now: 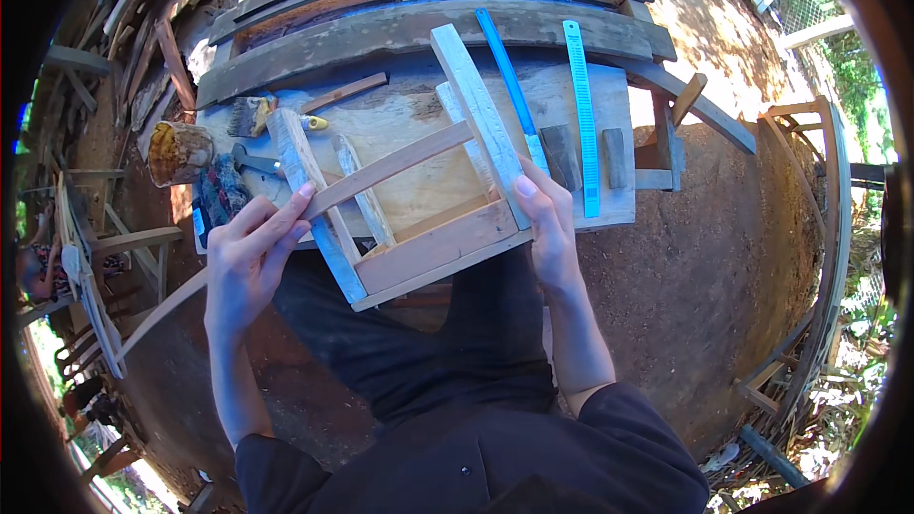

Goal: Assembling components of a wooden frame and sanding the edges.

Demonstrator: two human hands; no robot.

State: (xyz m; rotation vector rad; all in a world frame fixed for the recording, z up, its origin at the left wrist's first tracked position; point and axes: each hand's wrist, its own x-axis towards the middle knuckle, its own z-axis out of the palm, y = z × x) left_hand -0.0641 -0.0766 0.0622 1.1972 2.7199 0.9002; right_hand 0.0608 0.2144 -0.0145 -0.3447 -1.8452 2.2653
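Note:
A small wooden frame [443, 246], like a little stool's, with several legs joined by rails, is tilted above my lap at the bench's near edge. My right hand [547, 224] grips its right leg near the lower corner, thumb on the near face. Between the fingers of my left hand [249, 247] is a long thin wooden strip [400, 164]. The strip crosses the frame from its left leg to its right leg, and its other end runs past my wrist to the lower left. Whether the strip's far end touches the right leg, I cannot tell.
On the workbench [419, 105] lie a blue straightedge [505, 67], a steel ruler [583, 124], dark wooden blocks [614, 157], a brush [252, 114] and a wooden stick [345, 92]. A cut stump [179, 152] stands left. Thick planks [428, 29] border the far side.

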